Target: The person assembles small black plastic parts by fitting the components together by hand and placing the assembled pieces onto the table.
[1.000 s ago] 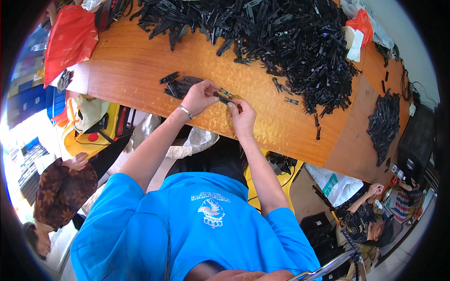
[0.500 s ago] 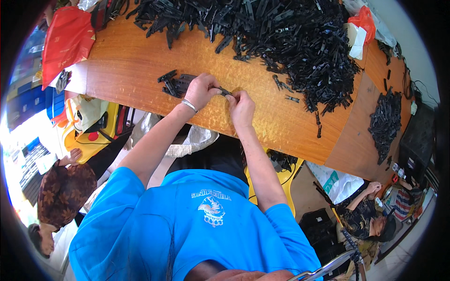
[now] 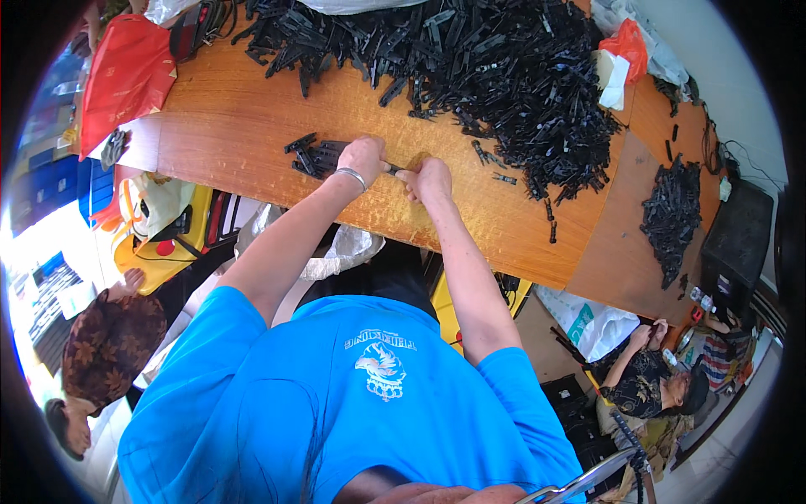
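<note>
My left hand (image 3: 363,160) and my right hand (image 3: 431,180) meet over the near edge of the wooden table (image 3: 252,126). Between them they pinch a slim black plastic part (image 3: 391,169), one end in each hand; its exact kind is too small to make out. Beside my left hand lies a small group of black clip-like parts (image 3: 323,157), several side by side and partly covered by that hand. Beyond both hands spreads a large heap of similar black parts (image 3: 504,84).
A smaller black heap (image 3: 674,214) sits at the table's right end. A red bag (image 3: 126,80) lies at the far left, and an orange-red plastic bag (image 3: 625,49) at the back right. Two other people are seated, one on each side, the right one (image 3: 642,382) with hands together.
My hands stay pinched on the part; the right wrist has turned slightly and its fingers have curled in more. The whole view has shifted a little.
</note>
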Motion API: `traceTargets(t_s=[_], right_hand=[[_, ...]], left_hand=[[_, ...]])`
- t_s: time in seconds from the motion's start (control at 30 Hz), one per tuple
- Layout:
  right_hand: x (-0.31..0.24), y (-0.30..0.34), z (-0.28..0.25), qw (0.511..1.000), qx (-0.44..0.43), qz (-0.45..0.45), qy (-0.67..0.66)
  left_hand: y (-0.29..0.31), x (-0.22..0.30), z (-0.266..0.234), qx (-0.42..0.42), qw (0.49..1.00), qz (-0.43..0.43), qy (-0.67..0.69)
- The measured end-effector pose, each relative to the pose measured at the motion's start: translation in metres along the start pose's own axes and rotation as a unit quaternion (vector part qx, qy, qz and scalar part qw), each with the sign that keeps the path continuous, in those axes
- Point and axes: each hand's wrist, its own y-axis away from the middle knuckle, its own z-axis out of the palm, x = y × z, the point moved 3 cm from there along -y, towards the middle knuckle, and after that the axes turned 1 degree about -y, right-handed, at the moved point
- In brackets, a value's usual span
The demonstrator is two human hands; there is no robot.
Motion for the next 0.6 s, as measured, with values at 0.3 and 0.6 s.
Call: traceTargets(t_s=[0.3,0.6], right_hand=[[0.017,0.039,0.014,0.962,0.136,-0.236,-0.025],[0.019,0.056,0.048,0.956,-0.047,-0.201,-0.21]], left_hand=[[0.038,-0.004,-0.001,-0.098,0.993,-0.043,0.055],[0.091,-0.017,-0.033,-0.026,0.991,0.041,0.124]])
